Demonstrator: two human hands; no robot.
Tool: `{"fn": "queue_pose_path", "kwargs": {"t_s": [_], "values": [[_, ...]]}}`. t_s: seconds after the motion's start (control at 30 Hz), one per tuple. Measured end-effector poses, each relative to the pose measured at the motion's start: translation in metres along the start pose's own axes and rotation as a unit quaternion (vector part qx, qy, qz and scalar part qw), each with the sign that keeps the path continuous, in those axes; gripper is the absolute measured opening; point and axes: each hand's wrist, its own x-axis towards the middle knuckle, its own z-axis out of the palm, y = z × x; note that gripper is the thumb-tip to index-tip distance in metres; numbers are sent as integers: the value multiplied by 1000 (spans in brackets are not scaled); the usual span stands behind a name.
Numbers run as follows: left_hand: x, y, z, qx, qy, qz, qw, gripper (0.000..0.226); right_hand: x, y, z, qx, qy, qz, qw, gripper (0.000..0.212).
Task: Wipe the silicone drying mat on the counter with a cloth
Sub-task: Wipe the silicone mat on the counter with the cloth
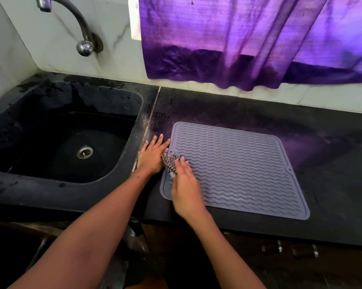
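Almost all of the grey-lilac, wavy-ribbed silicone drying mat (236,170) lies to the right of and beyond my hands, and that is the direction I judge the wiping has to travel. The mat sits flat on the black stone bench (332,163), turned slightly so its long edges run from near-left to far-right, with its left edge just beside the rim of the dark sink (71,142). My right hand (184,184) is over the mat's near-left corner, fingers fairly straight and pointing away from me, pressing down on a small speckled brown-and-white cloth (170,161) bunched under the fingertips; whether the thumb hooks round the cloth I cannot tell. My left hand (154,155) lies flat and open on the bench, fingers spread, touching the mat's left edge and, I judge, bracing it against sliding. The right hand is the nearer to the unwiped ribs, so it should lead, sweeping along the waves toward the far-right corner. A purple curtain (248,38) hangs over the wall behind the bench, well apart from the mat.
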Motion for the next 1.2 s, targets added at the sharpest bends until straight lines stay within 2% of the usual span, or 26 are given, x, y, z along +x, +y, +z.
{"fn": "queue_pose_path", "kwargs": {"t_s": [0.07,0.2,0.27,0.37,0.4,0.43,0.47,0.5,0.53,0.57,0.6,0.63,0.67,0.77,0.83,0.9,0.97,1.1,1.2], "values": [[2,-3,0,-1,-13,3,1000,48,-13,-2,15,-89,-38,-1,995,66],[2,-4,1,10,-21,12,1000,47,-24,3,45,-188,-25,0,982,72],[2,-4,1,19,-27,15,999,48,-21,3,41,-199,-33,-22,979,70],[2,-4,-1,26,-27,18,999,48,-18,13,26,-151,-92,-64,982,65],[1,-4,-1,25,-26,17,999,48,-15,18,21,-99,-84,-72,989,61],[0,-3,0,23,-20,15,999,48,-13,23,16,1,-66,-51,997,56],[-1,-2,1,21,-10,14,1000,47,-11,24,10,108,-53,-9,993,49],[-3,0,2,20,3,13,1000,47,-7,25,6,224,-35,42,973,43],[-3,1,2,18,15,11,1000,47,-3,24,1,349,-13,97,932,38],[-4,2,3,15,25,6,1000,47,3,23,-4,466,19,151,872,35],[-4,3,3,12,33,2,999,47,10,23,-8,530,54,192,824,34],[-4,4,4,9,38,0,999,46,15,22,-12,548,80,206,807,34],[-3,4,3,6,39,-1,999,46,18,20,-16,523,91,201,823,36],[-3,5,2,-13,42,-3,999,54,28,19,-19,285,99,98,948,43],[-4,6,1,-18,45,-9,999,62,36,25,-12,122,72,24,990,49],[-4,7,1,-11,51,-11,999,63,41,29,1,-27,8,-14,999,52],[-4,8,1,-7,52,-13,999,62,40,33,12,-118,-33,-23,992,57],[-4,7,1,3,46,-16,999,62,37,33,24,-179,-18,-21,984,63],[-4,8,2,6,45,-16,999,62,42,33,19,-185,-46,-25,981,65]]}}
